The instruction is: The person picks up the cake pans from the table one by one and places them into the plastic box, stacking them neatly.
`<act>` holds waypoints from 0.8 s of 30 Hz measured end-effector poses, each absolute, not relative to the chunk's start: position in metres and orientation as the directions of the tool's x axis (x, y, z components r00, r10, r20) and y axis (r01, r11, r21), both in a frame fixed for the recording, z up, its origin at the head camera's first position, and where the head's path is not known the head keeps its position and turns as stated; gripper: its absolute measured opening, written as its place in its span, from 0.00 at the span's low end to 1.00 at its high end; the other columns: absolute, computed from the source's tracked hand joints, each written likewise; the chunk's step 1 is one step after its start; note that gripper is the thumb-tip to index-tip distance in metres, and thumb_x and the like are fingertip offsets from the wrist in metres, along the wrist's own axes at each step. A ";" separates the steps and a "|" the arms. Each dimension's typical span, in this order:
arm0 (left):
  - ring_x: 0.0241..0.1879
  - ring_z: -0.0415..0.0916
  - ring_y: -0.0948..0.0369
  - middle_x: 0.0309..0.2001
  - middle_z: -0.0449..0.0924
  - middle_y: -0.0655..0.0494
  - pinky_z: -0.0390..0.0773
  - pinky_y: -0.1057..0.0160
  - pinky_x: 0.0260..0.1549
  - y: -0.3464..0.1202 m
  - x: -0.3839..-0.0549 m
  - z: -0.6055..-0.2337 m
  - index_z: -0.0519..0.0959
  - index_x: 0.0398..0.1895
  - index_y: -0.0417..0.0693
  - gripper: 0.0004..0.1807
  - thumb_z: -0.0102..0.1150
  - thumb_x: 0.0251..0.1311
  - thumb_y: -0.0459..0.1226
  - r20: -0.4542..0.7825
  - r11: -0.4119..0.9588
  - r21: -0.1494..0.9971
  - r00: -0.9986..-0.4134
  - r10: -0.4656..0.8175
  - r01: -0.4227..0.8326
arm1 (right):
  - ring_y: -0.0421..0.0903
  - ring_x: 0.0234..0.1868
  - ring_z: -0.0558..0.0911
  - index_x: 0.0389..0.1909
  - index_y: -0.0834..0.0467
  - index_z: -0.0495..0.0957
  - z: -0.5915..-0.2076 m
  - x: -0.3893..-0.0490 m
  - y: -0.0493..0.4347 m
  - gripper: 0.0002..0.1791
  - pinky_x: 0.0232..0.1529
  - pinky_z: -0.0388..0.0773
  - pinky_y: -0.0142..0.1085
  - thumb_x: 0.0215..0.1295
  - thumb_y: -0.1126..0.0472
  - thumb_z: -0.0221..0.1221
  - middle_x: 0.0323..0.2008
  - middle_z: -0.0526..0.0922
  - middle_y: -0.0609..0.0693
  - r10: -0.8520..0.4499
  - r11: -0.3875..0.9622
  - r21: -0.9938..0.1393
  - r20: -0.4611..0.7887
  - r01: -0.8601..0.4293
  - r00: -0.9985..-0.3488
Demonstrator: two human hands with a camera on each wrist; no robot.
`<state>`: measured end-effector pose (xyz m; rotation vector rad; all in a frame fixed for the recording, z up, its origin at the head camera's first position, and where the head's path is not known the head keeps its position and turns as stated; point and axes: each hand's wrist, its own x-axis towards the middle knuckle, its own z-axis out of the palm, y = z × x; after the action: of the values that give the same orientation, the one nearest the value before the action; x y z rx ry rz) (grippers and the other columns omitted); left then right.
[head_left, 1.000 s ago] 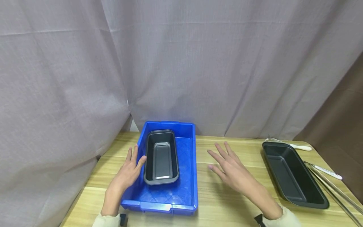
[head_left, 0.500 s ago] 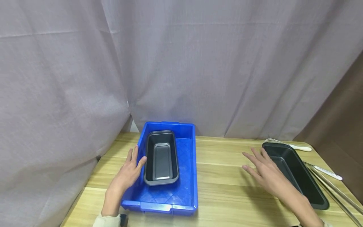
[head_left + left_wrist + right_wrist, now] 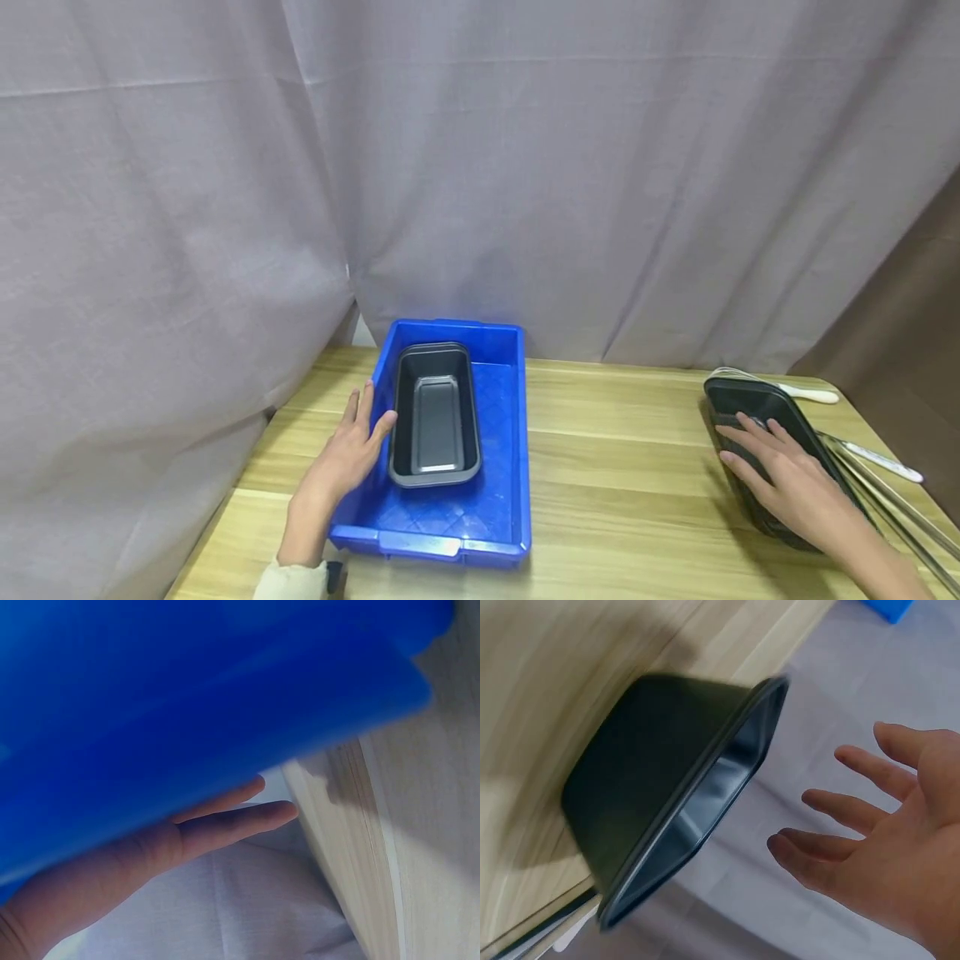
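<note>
My left hand (image 3: 341,458) lies along the left wall of a blue plastic bin (image 3: 495,467), fingers straight outside it and thumb over the rim. In the left wrist view, two straight fingers (image 3: 232,825) show below the bin's wall; the thumb is hidden. Inside the bin, to the left, sits a dark loaf pan (image 3: 437,425), its doubled far rim hinting at a stack. Over at the right, my right hand (image 3: 795,483) hovers above another dark loaf pan (image 3: 753,392). Its fingers are spread and apart from that pan (image 3: 652,765) in the right wrist view.
A whisk with a white handle (image 3: 810,393) lies behind the right loaf pan. To that pan's right are a patterned white handle (image 3: 885,462) and long metal rods (image 3: 900,512). A grey curtain (image 3: 562,183) closes off the back of the wooden table (image 3: 607,467).
My right hand has moved rightward across the table, from beside the bin to over the right loaf pan. The left hand stays at the bin's wall. The head view has shifted slightly.
</note>
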<state>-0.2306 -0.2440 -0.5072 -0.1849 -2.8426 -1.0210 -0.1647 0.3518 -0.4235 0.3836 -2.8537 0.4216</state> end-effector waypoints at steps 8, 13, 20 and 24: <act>0.80 0.57 0.23 0.88 0.41 0.27 0.62 0.22 0.73 -0.240 -0.230 -0.503 0.40 0.93 0.54 0.50 0.34 0.82 0.70 0.103 0.757 0.647 -0.994 0.035 0.094 | 0.93 0.70 0.60 0.68 0.73 0.77 -0.424 -0.169 0.389 0.26 0.67 0.57 0.83 0.87 0.54 0.57 0.70 0.65 0.89 -0.197 0.931 -0.271 0.187 -0.244 -0.962; 0.80 0.53 0.21 0.86 0.39 0.23 0.57 0.23 0.76 -0.223 -0.201 -0.451 0.41 0.92 0.43 0.47 0.37 0.86 0.63 0.044 0.724 0.686 -0.997 0.057 0.071 | 0.94 0.60 0.69 0.61 0.72 0.82 -0.431 -0.168 0.414 0.22 0.53 0.71 0.80 0.84 0.55 0.61 0.65 0.69 0.90 -0.174 0.958 -0.190 0.205 -0.214 -0.963; 0.77 0.58 0.19 0.87 0.42 0.26 0.62 0.19 0.69 -0.233 -0.223 -0.492 0.41 0.93 0.51 0.49 0.33 0.83 0.70 0.116 0.753 0.650 -0.993 0.037 0.104 | 0.91 0.49 0.78 0.43 0.68 0.88 -0.448 -0.164 0.443 0.13 0.42 0.77 0.73 0.78 0.59 0.67 0.55 0.76 0.90 -0.204 0.954 -0.123 0.405 -0.274 -0.891; 0.78 0.57 0.20 0.88 0.40 0.27 0.63 0.20 0.70 -0.238 -0.232 -0.506 0.38 0.93 0.54 0.50 0.32 0.81 0.71 0.121 0.757 0.644 -0.992 0.047 0.114 | 0.60 0.32 0.89 0.36 0.67 0.88 -0.455 -0.162 0.455 0.19 0.28 0.80 0.55 0.78 0.53 0.68 0.40 0.87 0.77 -0.230 0.950 -0.080 0.475 -0.302 -0.849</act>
<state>-0.2316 -0.2375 -0.5056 -0.1312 -2.8528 -1.0546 -0.1617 0.4553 -0.4546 0.3805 -2.6279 0.2077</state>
